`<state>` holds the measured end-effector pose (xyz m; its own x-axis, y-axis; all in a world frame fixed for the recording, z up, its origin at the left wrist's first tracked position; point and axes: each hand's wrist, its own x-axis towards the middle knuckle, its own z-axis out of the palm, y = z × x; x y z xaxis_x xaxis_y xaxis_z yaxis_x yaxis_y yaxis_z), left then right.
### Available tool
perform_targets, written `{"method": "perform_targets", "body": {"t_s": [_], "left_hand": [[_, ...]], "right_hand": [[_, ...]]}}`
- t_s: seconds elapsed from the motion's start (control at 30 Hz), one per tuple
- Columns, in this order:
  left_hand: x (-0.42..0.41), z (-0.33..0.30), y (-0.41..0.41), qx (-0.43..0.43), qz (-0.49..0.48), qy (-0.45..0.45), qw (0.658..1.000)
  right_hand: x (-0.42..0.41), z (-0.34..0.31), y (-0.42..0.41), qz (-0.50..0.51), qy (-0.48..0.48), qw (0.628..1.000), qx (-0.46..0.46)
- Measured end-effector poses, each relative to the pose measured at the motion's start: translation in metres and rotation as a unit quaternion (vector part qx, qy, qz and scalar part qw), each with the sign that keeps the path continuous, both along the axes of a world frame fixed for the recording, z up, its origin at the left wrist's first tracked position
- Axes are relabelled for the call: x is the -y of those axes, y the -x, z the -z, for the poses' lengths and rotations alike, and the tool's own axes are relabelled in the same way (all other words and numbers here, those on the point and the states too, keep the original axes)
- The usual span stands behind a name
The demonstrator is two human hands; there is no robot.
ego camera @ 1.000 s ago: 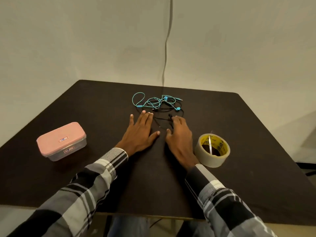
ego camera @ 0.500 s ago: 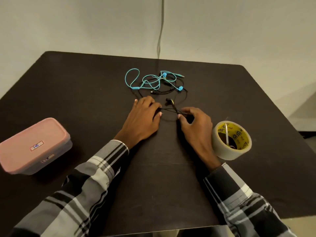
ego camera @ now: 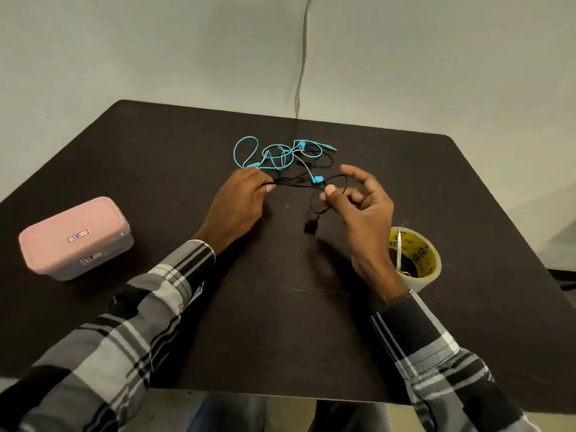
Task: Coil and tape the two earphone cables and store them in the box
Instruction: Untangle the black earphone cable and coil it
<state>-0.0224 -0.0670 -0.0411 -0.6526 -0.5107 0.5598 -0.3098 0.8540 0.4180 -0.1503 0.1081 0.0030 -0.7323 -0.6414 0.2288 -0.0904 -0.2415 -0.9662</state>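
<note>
A black earphone cable (ego camera: 314, 210) is stretched between my two hands above the dark table (ego camera: 280, 322). My left hand (ego camera: 240, 204) pinches one end of it near the table top. My right hand (ego camera: 358, 207) is raised and pinches a loop of it, with a black earbud dangling below. The blue earphone cable (ego camera: 274, 155) lies in loose tangles just beyond my hands, partly over the black one. A roll of clear tape (ego camera: 414, 260) stands right of my right wrist. The closed pink-lidded box (ego camera: 74, 236) sits at the left.
A grey cord (ego camera: 300, 73) hangs down the pale wall behind the table's far edge. The table's near edge runs just above my knees.
Both hands went from lying flat on the table to pinching the black cable. My right hand has lifted with a loop of it, pulling it away from the blue tangle.
</note>
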Motion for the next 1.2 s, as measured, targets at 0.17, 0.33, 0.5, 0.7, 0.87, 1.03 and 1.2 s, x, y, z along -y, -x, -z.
{"method": "perform_targets", "body": {"t_s": [0.17, 0.33, 0.5, 0.7, 0.87, 1.03, 1.2], "left_hand": [[0.010, -0.036, -0.002, -0.024, -0.026, 0.026, 0.999], [0.013, -0.092, -0.002, -0.024, -0.011, 0.073, 0.997], [0.018, -0.115, -0.008, -0.025, -0.064, 0.091, 0.993], [0.030, -0.093, -0.021, 0.073, -0.123, 0.067, 0.987], [0.024, -0.075, -0.017, 0.115, -0.172, 0.045, 0.977], [0.033, -0.061, -0.001, 0.069, -0.178, -0.114, 0.975], [0.053, -0.054, -0.003, 0.006, -0.170, -0.223, 0.960]], "right_hand": [[-0.018, -0.025, 0.007, -0.085, -0.037, 0.992, 0.091], [-0.037, -0.028, 0.005, -0.127, -0.079, 0.984, 0.096], [-0.044, -0.031, 0.000, -0.168, -0.100, 0.977, 0.083], [-0.035, -0.054, 0.003, -0.155, -0.083, 0.983, 0.053], [-0.017, -0.066, 0.001, -0.132, -0.066, 0.988, 0.052], [-0.010, -0.074, 0.014, -0.098, -0.059, 0.993, 0.037], [-0.012, -0.077, 0.028, -0.062, -0.133, 0.986, -0.079]]}}
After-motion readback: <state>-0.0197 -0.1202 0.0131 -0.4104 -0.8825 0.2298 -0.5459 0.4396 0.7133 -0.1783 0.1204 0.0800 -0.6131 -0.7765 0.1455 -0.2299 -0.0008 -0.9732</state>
